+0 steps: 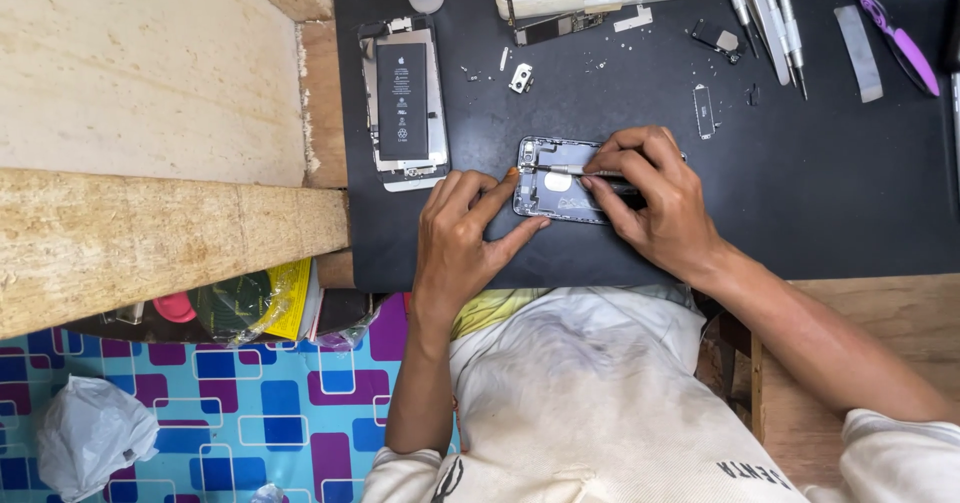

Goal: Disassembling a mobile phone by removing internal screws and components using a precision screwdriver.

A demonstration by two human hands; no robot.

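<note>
While the left hand (462,233) pins the phone shell (556,191) on the black mat (800,193), the right hand (655,195) works a screwdriver (572,170) into it.
Left fingers press the shell's edge, right grip's pinched tight on the tool; another opened phone (404,101) lies well apart on the worktop, spare drivers (765,13) up top.
</note>
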